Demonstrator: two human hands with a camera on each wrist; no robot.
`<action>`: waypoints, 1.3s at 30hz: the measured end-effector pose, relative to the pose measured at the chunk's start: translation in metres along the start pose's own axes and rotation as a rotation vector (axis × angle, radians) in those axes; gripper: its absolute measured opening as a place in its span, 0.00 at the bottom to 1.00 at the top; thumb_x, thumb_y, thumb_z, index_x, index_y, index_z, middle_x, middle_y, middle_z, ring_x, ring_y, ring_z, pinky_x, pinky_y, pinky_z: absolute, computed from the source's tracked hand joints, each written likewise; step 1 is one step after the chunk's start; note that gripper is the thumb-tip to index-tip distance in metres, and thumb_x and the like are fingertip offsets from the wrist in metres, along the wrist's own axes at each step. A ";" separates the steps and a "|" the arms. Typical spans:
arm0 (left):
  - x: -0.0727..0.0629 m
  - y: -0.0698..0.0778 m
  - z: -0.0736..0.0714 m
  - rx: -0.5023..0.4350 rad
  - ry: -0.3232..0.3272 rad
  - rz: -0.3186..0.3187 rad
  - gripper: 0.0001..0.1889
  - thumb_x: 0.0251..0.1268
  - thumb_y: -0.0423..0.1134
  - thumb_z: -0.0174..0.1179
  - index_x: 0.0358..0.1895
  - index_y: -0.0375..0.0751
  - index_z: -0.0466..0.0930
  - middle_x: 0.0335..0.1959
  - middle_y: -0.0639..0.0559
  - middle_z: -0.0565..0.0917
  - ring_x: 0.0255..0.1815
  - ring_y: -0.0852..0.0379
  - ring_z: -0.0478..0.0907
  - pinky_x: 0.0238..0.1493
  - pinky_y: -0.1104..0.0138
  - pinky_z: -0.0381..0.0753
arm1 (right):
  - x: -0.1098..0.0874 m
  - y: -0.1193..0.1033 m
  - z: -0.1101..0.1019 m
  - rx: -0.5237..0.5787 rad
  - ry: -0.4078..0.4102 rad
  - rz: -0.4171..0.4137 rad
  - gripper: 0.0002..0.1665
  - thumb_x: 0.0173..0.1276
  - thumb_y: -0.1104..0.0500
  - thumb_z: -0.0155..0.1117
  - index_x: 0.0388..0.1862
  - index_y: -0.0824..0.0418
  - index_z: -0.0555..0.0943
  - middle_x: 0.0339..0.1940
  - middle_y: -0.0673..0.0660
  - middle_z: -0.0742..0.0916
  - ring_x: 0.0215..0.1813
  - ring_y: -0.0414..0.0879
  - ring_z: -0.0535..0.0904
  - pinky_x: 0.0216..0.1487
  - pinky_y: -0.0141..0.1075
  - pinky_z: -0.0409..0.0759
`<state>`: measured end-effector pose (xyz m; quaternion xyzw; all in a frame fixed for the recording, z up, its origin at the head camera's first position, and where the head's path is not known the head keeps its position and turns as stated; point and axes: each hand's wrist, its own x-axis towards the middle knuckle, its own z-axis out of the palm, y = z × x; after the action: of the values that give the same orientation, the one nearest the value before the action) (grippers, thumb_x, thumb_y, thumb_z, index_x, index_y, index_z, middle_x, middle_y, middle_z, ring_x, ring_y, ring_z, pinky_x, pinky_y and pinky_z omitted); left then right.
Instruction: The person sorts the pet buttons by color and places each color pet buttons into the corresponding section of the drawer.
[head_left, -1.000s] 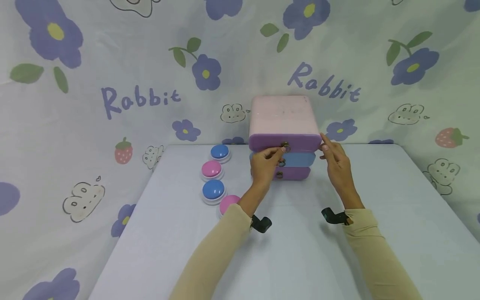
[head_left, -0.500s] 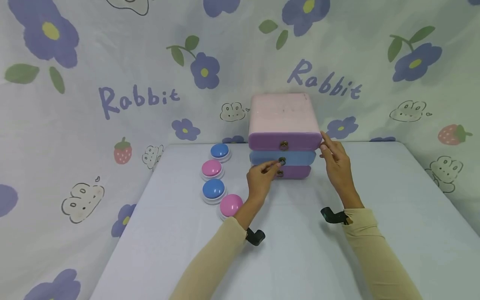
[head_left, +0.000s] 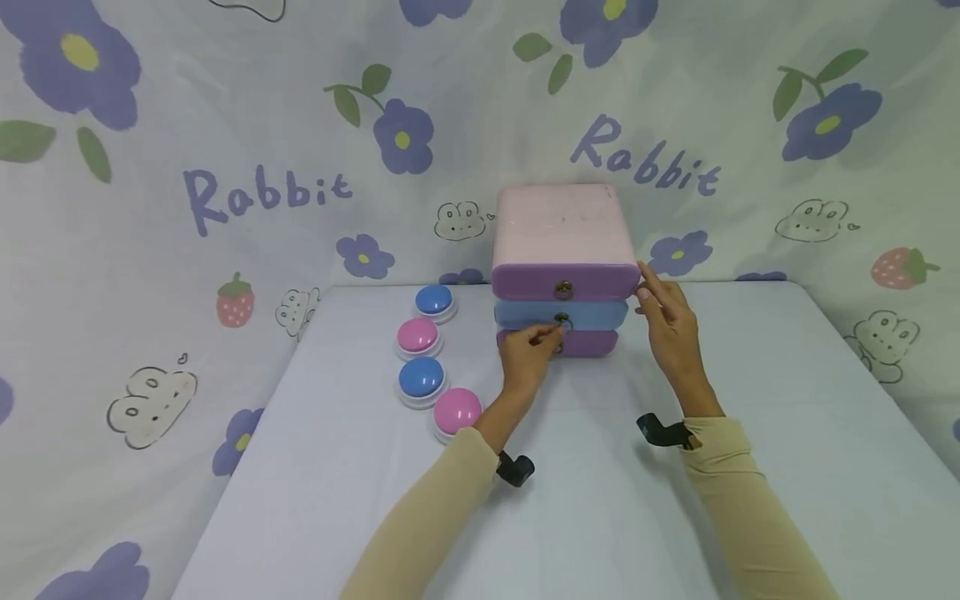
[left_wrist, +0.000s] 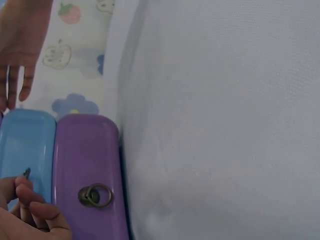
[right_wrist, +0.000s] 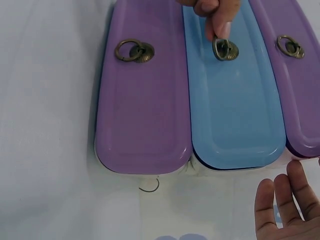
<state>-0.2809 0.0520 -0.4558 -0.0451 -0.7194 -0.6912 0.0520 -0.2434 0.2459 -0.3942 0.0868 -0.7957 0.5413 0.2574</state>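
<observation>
A small pink cabinet (head_left: pixel 562 223) stands against the back cloth with three drawer fronts: a purple upper drawer (head_left: pixel 525 282), a blue middle drawer (right_wrist: pixel 235 105) and a purple lower drawer (head_left: pixel 596 343). Each front carries a brass ring. My left hand (head_left: pixel 525 360) pinches the ring pull (right_wrist: pixel 220 49) of the blue drawer between thumb and fingers, and the ring is lifted away from the front. My right hand (head_left: pixel 670 333) is at the cabinet's right side, its extended fingertips (right_wrist: pixel 295 167) right at the edge by the upper drawer.
Left of the cabinet, a row of domed push buttons runs toward the front: a far blue button (head_left: pixel 433 298), a pink button (head_left: pixel 417 335), a nearer blue button (head_left: pixel 422 377) and a nearest pink button (head_left: pixel 457 411) beside the left forearm. White cloth covers the table (head_left: pixel 600 500).
My left hand has let go of the upper drawer's ring, moved down and taken hold of the blue drawer's ring. My right hand keeps its place at the cabinet's side.
</observation>
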 end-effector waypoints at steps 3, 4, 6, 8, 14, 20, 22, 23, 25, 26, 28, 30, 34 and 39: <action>0.000 0.000 -0.001 0.021 0.004 -0.021 0.07 0.65 0.38 0.69 0.40 0.37 0.90 0.31 0.44 0.88 0.35 0.50 0.86 0.38 0.68 0.84 | 0.000 -0.002 0.000 -0.007 0.002 -0.008 0.25 0.82 0.60 0.48 0.75 0.60 0.68 0.50 0.55 0.76 0.50 0.32 0.73 0.52 0.25 0.73; 0.000 -0.001 -0.002 0.028 0.004 -0.028 0.08 0.65 0.39 0.69 0.40 0.38 0.90 0.31 0.45 0.88 0.34 0.52 0.86 0.37 0.69 0.83 | 0.000 -0.002 0.000 -0.010 0.004 -0.009 0.25 0.82 0.60 0.48 0.75 0.60 0.68 0.50 0.55 0.76 0.50 0.32 0.73 0.52 0.25 0.73; -0.001 -0.002 -0.003 0.036 0.002 -0.043 0.08 0.65 0.40 0.68 0.40 0.39 0.90 0.31 0.47 0.88 0.33 0.53 0.85 0.36 0.70 0.82 | 0.000 0.000 0.000 -0.015 0.011 -0.006 0.25 0.82 0.61 0.48 0.75 0.60 0.68 0.50 0.54 0.76 0.50 0.32 0.73 0.52 0.26 0.74; -0.001 -0.002 -0.003 0.038 0.001 -0.055 0.09 0.66 0.41 0.68 0.40 0.39 0.90 0.31 0.46 0.88 0.34 0.50 0.86 0.35 0.70 0.82 | 0.001 0.003 0.000 -0.018 0.017 0.002 0.25 0.81 0.60 0.50 0.75 0.58 0.69 0.50 0.53 0.76 0.50 0.33 0.73 0.52 0.26 0.74; -0.004 -0.001 -0.003 0.031 -0.002 -0.078 0.09 0.66 0.41 0.68 0.40 0.39 0.90 0.33 0.41 0.88 0.37 0.43 0.85 0.33 0.72 0.80 | 0.005 0.036 0.000 -0.078 0.020 0.019 0.31 0.77 0.60 0.58 0.77 0.50 0.66 0.53 0.56 0.76 0.55 0.37 0.71 0.54 0.23 0.71; -0.007 0.001 -0.003 0.019 -0.005 -0.088 0.09 0.66 0.41 0.68 0.41 0.38 0.90 0.35 0.37 0.87 0.37 0.42 0.85 0.33 0.72 0.79 | 0.006 0.049 0.004 -0.130 0.079 -0.041 0.33 0.73 0.65 0.63 0.75 0.51 0.69 0.51 0.61 0.79 0.56 0.47 0.73 0.55 0.24 0.72; -0.007 0.001 -0.004 0.017 -0.004 -0.091 0.10 0.66 0.41 0.68 0.41 0.38 0.90 0.35 0.38 0.87 0.39 0.39 0.85 0.33 0.72 0.79 | 0.006 0.045 0.006 -0.134 0.106 -0.063 0.32 0.73 0.67 0.62 0.74 0.55 0.70 0.49 0.63 0.79 0.54 0.50 0.74 0.55 0.25 0.72; -0.007 0.000 -0.004 0.017 -0.001 -0.095 0.10 0.66 0.41 0.68 0.42 0.38 0.90 0.35 0.38 0.87 0.39 0.39 0.84 0.32 0.72 0.78 | 0.005 0.040 0.007 -0.130 0.115 -0.073 0.32 0.72 0.68 0.62 0.74 0.58 0.71 0.49 0.65 0.79 0.54 0.51 0.74 0.55 0.25 0.72; -0.007 0.000 -0.005 0.023 -0.001 -0.102 0.11 0.66 0.42 0.68 0.43 0.38 0.90 0.36 0.37 0.87 0.40 0.37 0.84 0.31 0.73 0.77 | 0.004 0.029 0.009 -0.122 0.125 -0.084 0.31 0.72 0.70 0.61 0.73 0.61 0.71 0.48 0.67 0.79 0.53 0.52 0.74 0.55 0.26 0.73; -0.007 0.000 -0.005 0.027 0.000 -0.104 0.11 0.66 0.42 0.68 0.43 0.38 0.90 0.36 0.37 0.87 0.41 0.36 0.84 0.31 0.73 0.76 | 0.003 0.023 0.009 -0.113 0.126 -0.087 0.30 0.72 0.70 0.61 0.73 0.62 0.71 0.48 0.68 0.79 0.53 0.52 0.74 0.55 0.26 0.73; -0.007 -0.001 -0.005 0.034 0.003 -0.107 0.11 0.66 0.43 0.68 0.43 0.39 0.90 0.36 0.37 0.87 0.40 0.37 0.84 0.30 0.73 0.75 | 0.001 0.013 0.010 -0.103 0.127 -0.092 0.30 0.72 0.71 0.61 0.72 0.64 0.71 0.47 0.69 0.79 0.53 0.53 0.74 0.55 0.26 0.73; -0.006 -0.002 -0.005 0.036 0.007 -0.107 0.11 0.66 0.43 0.68 0.43 0.39 0.90 0.35 0.36 0.87 0.40 0.36 0.83 0.28 0.74 0.74 | 0.001 0.008 0.010 -0.101 0.125 -0.093 0.30 0.71 0.71 0.61 0.72 0.64 0.71 0.47 0.69 0.79 0.53 0.51 0.74 0.55 0.26 0.74; -0.006 -0.003 -0.005 0.031 0.016 -0.105 0.12 0.66 0.43 0.68 0.44 0.39 0.90 0.35 0.35 0.87 0.40 0.36 0.83 0.28 0.73 0.74 | 0.002 0.009 0.012 -0.099 0.140 -0.113 0.30 0.71 0.72 0.62 0.71 0.65 0.72 0.46 0.68 0.79 0.52 0.52 0.74 0.54 0.25 0.74; -0.013 -0.004 -0.005 0.044 0.007 -0.093 0.10 0.65 0.43 0.69 0.43 0.41 0.91 0.29 0.45 0.87 0.33 0.47 0.83 0.28 0.73 0.75 | 0.004 0.020 0.016 -0.115 0.180 -0.142 0.30 0.70 0.72 0.62 0.71 0.62 0.73 0.45 0.64 0.80 0.50 0.53 0.76 0.53 0.26 0.75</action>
<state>-0.2689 0.0465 -0.4610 -0.0081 -0.7357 -0.6768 0.0231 -0.2606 0.2402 -0.4130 0.0790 -0.7910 0.4807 0.3702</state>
